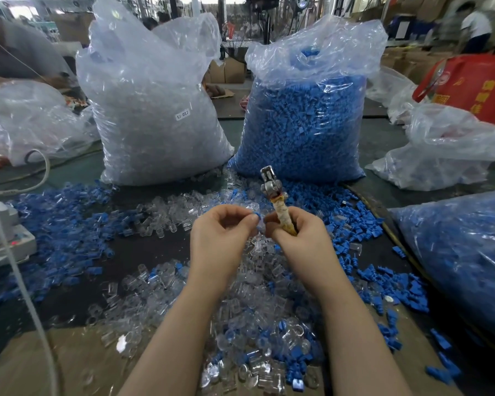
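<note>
My left hand point(222, 234) pinches a small blue and clear plastic piece point(257, 220) between thumb and fingertips. My right hand point(299, 237) grips the tape-wrapped handle of a metal-tipped tool point(273, 192), which points up and away, and its fingertips touch the same small piece. Both hands are held above a heap of loose clear caps point(240, 310) on the dark table point(143, 250). Loose blue pieces point(66, 232) lie scattered on the left and right of the heap.
A tall bag of clear caps point(155, 110) and a tall bag of blue pieces point(306, 118) stand behind the hands. Another bag of blue pieces point(463, 252) lies at right. Crumpled plastic bags point(446, 150), a white device point(3, 235) with cable, and people surround the table.
</note>
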The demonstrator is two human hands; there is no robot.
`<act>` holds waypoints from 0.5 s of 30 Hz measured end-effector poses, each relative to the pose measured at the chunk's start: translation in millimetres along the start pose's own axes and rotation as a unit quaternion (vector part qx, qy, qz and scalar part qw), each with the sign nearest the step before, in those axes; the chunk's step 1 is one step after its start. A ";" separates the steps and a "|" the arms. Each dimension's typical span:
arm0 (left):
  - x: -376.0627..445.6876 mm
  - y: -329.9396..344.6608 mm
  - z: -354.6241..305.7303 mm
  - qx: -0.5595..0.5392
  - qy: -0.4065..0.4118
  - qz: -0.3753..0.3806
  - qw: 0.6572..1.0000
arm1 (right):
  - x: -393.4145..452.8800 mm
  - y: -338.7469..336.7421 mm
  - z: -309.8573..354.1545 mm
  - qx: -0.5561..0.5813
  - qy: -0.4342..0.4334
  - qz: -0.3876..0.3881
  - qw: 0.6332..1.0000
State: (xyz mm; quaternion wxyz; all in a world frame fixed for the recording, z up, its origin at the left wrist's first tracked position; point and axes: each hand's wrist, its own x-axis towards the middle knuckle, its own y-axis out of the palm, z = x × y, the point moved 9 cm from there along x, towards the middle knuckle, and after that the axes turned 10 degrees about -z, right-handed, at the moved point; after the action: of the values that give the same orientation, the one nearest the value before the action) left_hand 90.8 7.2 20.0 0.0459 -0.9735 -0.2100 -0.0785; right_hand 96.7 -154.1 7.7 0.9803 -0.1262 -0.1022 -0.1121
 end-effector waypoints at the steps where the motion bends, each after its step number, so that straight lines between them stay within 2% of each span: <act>1: 0.8 0.2 1.6 -0.033 -0.019 0.005 0.999 | 0.5 -1.6 -1.0 -0.007 0.000 0.004 1.000; 6: 3.9 -2.2 1.0 -0.135 -0.043 0.013 0.990 | 0.7 -3.1 -5.7 -0.070 -0.008 0.061 0.996; 11: 5.1 -4.7 -2.9 -0.135 -0.022 0.013 0.991 | -3.6 7.7 -9.2 -0.097 -0.005 0.122 0.988; 15: 5.9 -6.2 -6.9 -0.124 -0.007 0.014 0.992 | -4.9 8.8 -9.2 -0.091 -0.001 0.133 0.987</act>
State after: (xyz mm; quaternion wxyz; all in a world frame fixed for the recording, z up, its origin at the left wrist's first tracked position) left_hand 92.7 14.4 28.1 -0.0753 -0.9751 -0.1850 -0.0967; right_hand 95.7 -147.3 -4.1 0.9709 -0.2276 -0.0743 0.0108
